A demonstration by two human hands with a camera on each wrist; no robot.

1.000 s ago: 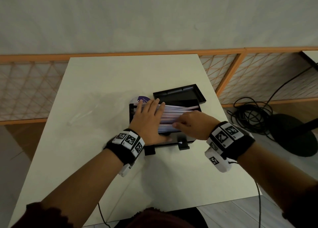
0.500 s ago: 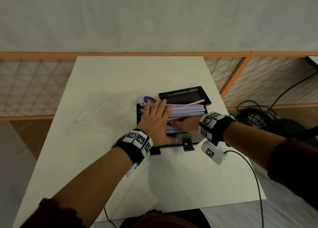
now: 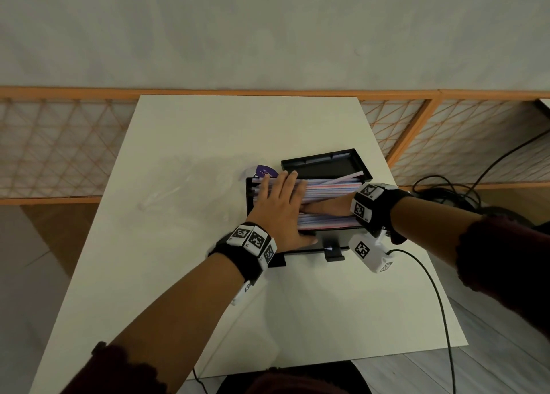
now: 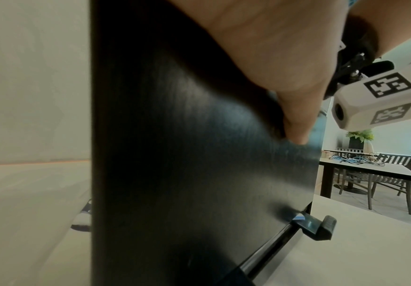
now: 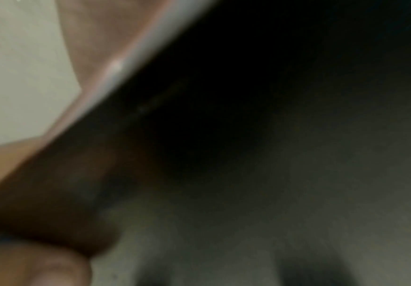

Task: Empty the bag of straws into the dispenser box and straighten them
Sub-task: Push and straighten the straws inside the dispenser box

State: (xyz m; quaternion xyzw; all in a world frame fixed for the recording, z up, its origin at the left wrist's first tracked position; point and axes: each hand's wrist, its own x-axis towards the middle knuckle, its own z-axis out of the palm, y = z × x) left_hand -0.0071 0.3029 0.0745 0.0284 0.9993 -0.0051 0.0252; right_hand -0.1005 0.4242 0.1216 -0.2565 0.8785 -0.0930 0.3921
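The black dispenser box [image 3: 336, 235] sits on the white table [image 3: 208, 131], its lid [image 3: 324, 163] tipped open at the back. A pile of pale striped straws [image 3: 330, 187] fills it, and one straw [image 3: 345, 177] sticks up askew at the far right. My left hand [image 3: 279, 198] lies flat on the left end of the pile, fingers straight. Its thumb [image 4: 294, 120] presses on the box's front wall [image 4: 199, 164]. My right hand [image 3: 326, 207] reaches in from the right and lies stretched along the straws, fingertips hidden under the left hand. The right wrist view is dark and blurred.
The clear plastic bag [image 3: 190, 185] lies flat left of the box, its purple label [image 3: 265, 171] by the box's back left corner. A dispensing bar with a small hook [image 3: 334, 253] runs along the box's front. A cable [image 3: 437, 298] trails off the table's right edge.
My right hand has swung from the front of the pile round to the right end and now lies flat along the straws. The left hand has stayed flat on the left end.
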